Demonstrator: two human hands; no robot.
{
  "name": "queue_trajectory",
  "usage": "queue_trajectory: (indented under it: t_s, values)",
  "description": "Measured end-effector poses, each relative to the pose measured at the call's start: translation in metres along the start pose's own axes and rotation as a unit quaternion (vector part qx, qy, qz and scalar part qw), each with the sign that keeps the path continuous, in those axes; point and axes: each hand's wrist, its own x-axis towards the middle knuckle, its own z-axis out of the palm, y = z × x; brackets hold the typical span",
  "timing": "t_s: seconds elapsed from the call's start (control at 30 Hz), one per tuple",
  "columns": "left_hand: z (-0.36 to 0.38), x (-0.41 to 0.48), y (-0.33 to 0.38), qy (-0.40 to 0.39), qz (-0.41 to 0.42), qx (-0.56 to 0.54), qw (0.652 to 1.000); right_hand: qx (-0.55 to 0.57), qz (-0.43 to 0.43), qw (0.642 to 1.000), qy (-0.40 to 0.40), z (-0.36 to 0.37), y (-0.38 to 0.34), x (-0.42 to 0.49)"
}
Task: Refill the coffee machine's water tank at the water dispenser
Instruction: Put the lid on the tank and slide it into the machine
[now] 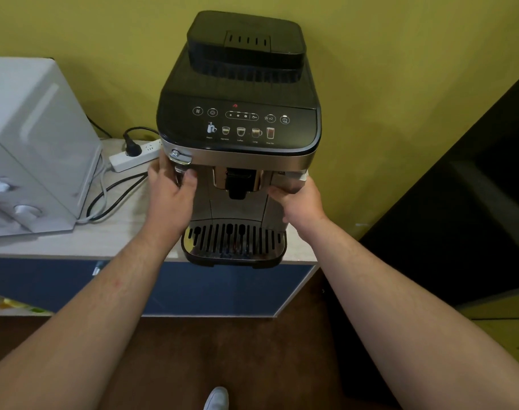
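- Yellow-green wall [385, 84] runs behind everything; a dark panel [474, 202] stands at the right edge of the view.
- Pale wooden counter [104, 241] with a blue front [222, 291] sits against the wall, above a brown floor [237, 350].
- White appliance [30, 143] occupies the left end of the counter, with grey and black cables [104, 202] trailing out beside it.
- Coffee machine [240, 128] stands at the right end of the counter, near the front edge, back close to the wall. Black top, silver body, lit control panel with drink icons and one small red light above them.
- Water tank cannot be made out as a separate part from this angle; its position within the machine cannot be told.
- Slotted drip tray [234, 241] projects from the machine's base and slightly overhangs the counter edge.
- Left hand [169, 193] grips the machine's left front corner: thumb across the front face beside the metal steam nozzle [180, 164], fingers wrapped around the side out of sight.
- Right hand [299, 199] grips the machine's right front corner below the silver band, thumb on the front face, fingers curled around the side.
- Both forearms are bare and extend forward from the lower corners of the view.
- White power strip [134, 158] lies on the counter between the white appliance and the machine, with a black plug [132, 147] seated in it.
- Toe of a white shoe [217, 398] shows at the bottom edge.
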Motion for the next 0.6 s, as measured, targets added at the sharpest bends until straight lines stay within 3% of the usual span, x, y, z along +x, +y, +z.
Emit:
queue_trajectory:
  t_s: [0.6]
  values:
    - [0.002, 0.0, -0.001, 0.012, 0.019, -0.004, 1.0, 0.013, -0.013, 1.0, 0.003, 0.002, 0.0, 0.014]
